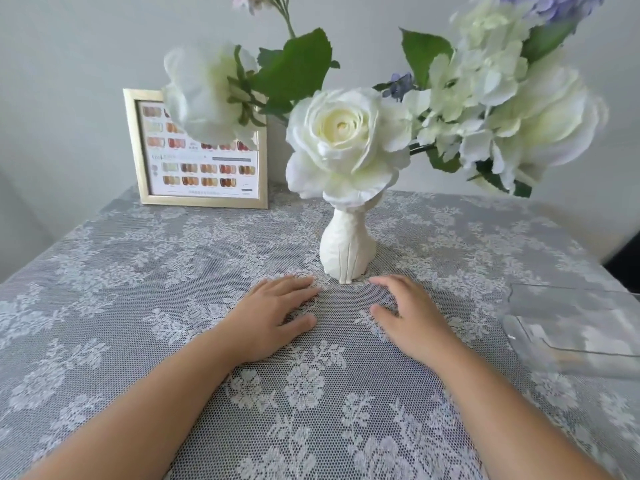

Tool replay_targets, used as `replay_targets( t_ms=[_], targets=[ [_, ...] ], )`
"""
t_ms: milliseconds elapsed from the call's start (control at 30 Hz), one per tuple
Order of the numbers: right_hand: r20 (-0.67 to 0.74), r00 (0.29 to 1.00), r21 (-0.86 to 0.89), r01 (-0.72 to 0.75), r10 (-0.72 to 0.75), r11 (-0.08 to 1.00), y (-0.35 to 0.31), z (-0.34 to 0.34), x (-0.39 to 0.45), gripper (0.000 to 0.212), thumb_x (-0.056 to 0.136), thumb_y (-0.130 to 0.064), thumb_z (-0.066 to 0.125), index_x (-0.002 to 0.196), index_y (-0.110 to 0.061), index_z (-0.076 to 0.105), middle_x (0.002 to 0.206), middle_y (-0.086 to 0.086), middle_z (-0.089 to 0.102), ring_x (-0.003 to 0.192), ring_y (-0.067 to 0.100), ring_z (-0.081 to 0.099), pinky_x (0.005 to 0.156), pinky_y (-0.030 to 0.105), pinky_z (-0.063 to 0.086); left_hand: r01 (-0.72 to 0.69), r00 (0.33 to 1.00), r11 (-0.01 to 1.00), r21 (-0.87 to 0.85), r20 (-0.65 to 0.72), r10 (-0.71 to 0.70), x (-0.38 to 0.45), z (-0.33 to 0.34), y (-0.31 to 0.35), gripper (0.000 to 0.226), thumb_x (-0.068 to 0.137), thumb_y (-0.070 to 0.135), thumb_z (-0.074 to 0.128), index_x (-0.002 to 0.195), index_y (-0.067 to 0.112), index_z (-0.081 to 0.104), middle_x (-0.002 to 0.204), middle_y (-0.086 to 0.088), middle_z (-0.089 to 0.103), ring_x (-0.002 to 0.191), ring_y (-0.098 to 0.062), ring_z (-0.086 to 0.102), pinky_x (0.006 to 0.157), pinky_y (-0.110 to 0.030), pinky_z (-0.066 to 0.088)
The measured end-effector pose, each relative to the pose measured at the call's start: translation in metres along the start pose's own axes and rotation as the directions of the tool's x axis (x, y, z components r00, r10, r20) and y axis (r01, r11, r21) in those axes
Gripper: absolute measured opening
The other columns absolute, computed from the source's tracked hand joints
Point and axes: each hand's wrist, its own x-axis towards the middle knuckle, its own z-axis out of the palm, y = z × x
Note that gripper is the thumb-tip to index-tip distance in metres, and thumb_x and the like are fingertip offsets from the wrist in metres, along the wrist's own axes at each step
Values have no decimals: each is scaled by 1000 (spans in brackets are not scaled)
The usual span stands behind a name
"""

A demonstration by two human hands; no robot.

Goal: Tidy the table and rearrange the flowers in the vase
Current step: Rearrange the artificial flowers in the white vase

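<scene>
Left hand (277, 315) & right hand (407, 313) are lying flat on lace tablecloth (138, 306), fingers relaxed, holding nothing. White vase (347, 251) w/ flowers (343, 133) is standing just beyond fingertips. Best steadying vase base before shifting stems.

Both hands lie on the grey table (104, 278) covered in white floral lace, the left hand (273, 317) flat with straight fingers, the right hand (408, 317) slightly arched, just before the small white ribbed ceramic vase (347, 251) holding white roses and hydrangeas (346, 133); a gold-framed colour-swatch picture (201, 157) leans against the wall behind, and a clear plastic tray (571, 323) sits at right
</scene>
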Motion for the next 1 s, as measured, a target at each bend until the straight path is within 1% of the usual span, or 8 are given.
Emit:
replay_targets(
  t_ms=[133,200,333,400,500,767,900,1000],
  targets=[
    [11,1000,104,-26,25,994,-2,-6,-2,47,92,-37,55,135,-44,39,140,-20,37,105,-8,48,94,24,47,2,1000,1000,-23,0,-2,0,-2,0,63,92,68,29,150,43,27,158,24,19,148,-4,12,122,-44,7],
    [-33,999,139,-33,38,990,-2,-10,-2,47,92,-36,56,135,-44,39,139,-21,38,89,-13,48,85,14,44,10,1000,999,-49,-13,-10,0,-3,2,61,93,65,36,149,43,29,157,24,21,147,-4,13,122,-44,8],
    [-109,991,156,-54,72,986,-1,-15,-2,48,90,-35,57,135,-42,41,139,-17,45,114,7,56,78,8,38,34,999,994,-100,37,-31,0,-9,4,60,92,64,43,147,45,30,157,26,21,146,-4,15,122,-41,8],
    [-131,988,186,-59,84,981,-4,-17,-2,48,90,-36,57,134,-43,41,139,-16,44,109,13,60,70,8,44,41,990,991,-126,138,-23,5,-20,3,63,90,64,46,148,44,29,157,24,21,145,-7,19,120,-43,15],
    [-152,987,239,-19,57,971,-14,-22,1,49,88,-37,58,134,-44,41,138,-17,44,121,4,46,98,26,40,81,974,973,-215,222,-32,18,-42,-3,64,88,62,53,146,43,33,154,15,32,140,-12,33,115,-44,28],
    [-158,986,248,-5,45,969,-39,-29,41,59,87,-35,63,140,-30,39,141,-11,46,126,7,45,103,29,37,31,978,881,-472,-168,-125,61,-39,2,78,79,49,72,146,33,34,146,4,43,124,-17,50,103,-41,46],
    [-200,977,307,-11,76,952,-44,-9,55,57,85,-31,67,137,-29,43,128,-9,55,109,8,56,74,12,43,4,962,847,-531,-230,-149,72,-24,4,77,77,46,77,142,39,37,142,5,46,112,-14,57,87,-40,57],
    [-243,966,319,-2,84,948,-43,0,61,60,84,-35,67,138,-30,41,128,-9,55,108,8,55,72,12,39,-49,964,813,-580,-240,-113,80,-24,0,71,80,39,76,141,41,38,139,6,49,109,-12,63,72,-34,62]
  ],
)
